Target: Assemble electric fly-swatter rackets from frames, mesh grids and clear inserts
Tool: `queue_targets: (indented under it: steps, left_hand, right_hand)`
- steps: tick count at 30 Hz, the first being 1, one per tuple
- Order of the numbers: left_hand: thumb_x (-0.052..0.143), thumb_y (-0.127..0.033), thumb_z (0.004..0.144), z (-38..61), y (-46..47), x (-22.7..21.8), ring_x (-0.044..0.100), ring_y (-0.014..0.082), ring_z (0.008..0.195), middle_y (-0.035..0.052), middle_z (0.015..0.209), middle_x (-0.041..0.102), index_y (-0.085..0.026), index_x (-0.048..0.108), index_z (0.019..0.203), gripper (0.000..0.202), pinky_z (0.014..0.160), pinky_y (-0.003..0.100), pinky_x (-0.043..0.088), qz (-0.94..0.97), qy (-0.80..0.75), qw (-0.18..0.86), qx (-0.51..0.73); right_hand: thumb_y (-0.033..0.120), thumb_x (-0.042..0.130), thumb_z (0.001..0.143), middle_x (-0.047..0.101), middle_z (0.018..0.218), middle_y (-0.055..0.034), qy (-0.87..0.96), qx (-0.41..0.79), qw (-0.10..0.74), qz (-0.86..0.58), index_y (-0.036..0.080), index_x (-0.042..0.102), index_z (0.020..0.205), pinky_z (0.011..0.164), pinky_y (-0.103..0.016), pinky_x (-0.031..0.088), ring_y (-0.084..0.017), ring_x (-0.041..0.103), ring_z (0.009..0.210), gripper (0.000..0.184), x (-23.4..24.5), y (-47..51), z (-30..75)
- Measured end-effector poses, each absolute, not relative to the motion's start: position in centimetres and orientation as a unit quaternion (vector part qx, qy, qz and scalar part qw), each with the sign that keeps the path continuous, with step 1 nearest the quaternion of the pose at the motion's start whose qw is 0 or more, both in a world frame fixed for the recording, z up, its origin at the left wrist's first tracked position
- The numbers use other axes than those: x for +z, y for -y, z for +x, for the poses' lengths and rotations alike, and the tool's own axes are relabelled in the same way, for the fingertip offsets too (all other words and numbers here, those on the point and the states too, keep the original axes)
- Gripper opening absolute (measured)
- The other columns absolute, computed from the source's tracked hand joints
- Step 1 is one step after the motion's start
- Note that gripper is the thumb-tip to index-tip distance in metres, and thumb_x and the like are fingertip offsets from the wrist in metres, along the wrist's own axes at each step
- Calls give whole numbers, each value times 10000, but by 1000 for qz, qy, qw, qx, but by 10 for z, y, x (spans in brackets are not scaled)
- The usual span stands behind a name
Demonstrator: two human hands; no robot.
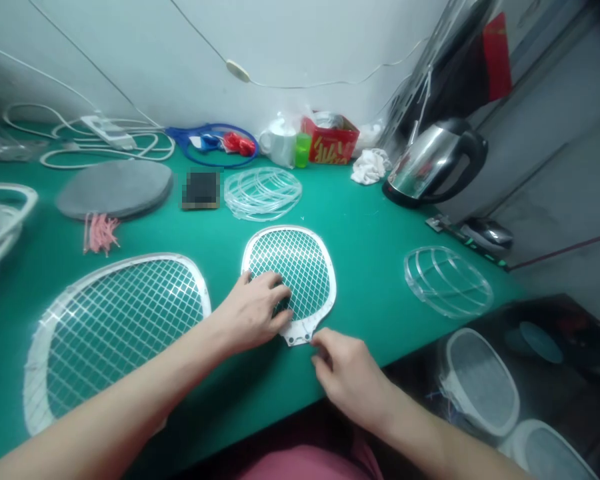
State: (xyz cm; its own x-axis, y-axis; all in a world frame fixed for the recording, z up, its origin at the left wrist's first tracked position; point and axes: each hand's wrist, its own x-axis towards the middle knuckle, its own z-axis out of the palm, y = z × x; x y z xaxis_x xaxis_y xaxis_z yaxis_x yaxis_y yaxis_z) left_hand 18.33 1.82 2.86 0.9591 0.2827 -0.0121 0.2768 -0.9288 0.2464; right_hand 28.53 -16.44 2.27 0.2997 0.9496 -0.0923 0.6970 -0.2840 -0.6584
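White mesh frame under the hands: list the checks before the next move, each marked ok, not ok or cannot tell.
1. White mesh frame resting on the green table: ok.
2. Left hand on the frame's lower left: ok.
3. Holes in the neck uncovered: ok, two dark ones show.
4. Right hand holding something at the neck's right edge: cannot tell.
5. Left forearm clear of the larger mesh frame in this view: not ok, it crosses in front.
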Motion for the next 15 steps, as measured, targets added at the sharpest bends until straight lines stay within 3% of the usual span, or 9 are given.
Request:
queue_targets:
  steps: [2, 4, 7, 10, 15]
  left_hand:
    - [452, -435, 823, 185, -18, 28, 529, 270, 975, 93, 1042, 561, -196, 616, 989, 333, 881, 512, 339, 982, -152, 110, 3]
    - [488, -428, 800, 188, -18, 27, 533, 273, 956, 107, 1041, 558, -178, 624, 977, 335, 830, 461, 386, 980, -159, 116, -10]
    - [529, -372, 770, 190, -17, 26, 539, 253, 922, 121, 1070, 543, -154, 623, 978, 316, 792, 393, 422, 978, -158, 133, -12]
    - [535, -326, 761, 189, -15, 27, 522, 263, 973, 113, 1084, 551, -165, 588, 1067, 350, 831, 401, 420, 978, -158, 136, 5]
    - [453, -314, 817, 186, -11, 28, 490, 304, 1069, 109, 1180, 537, -238, 583, 1117, 335, 848, 470, 416, 980, -156, 122, 9]
  right_hand:
    - [84, 504, 757, 599, 681, 8, 480, 274, 281, -785, 179, 579, 890, 616, -245, 397, -125, 550, 626, 179, 25, 163, 285]
    - [122, 534, 757, 601, 655, 8, 439, 285, 289, -802, 179, 613, 833, 611, -245, 401, -126, 550, 613, 123, 28, 160, 288]
    - [164, 560, 774, 615, 717, -8, 435, 288, 306, -796, 181, 647, 739, 647, -246, 408, -130, 560, 675, 95, 31, 156, 288]
    - [161, 554, 794, 608, 765, -10, 459, 293, 330, -771, 192, 654, 772, 664, -239, 411, -127, 564, 719, 107, 28, 156, 280]
    - [125, 492, 816, 583, 790, -18, 558, 190, 224, -776, 203, 615, 759, 715, -316, 392, -166, 542, 756, 156, 18, 158, 269]
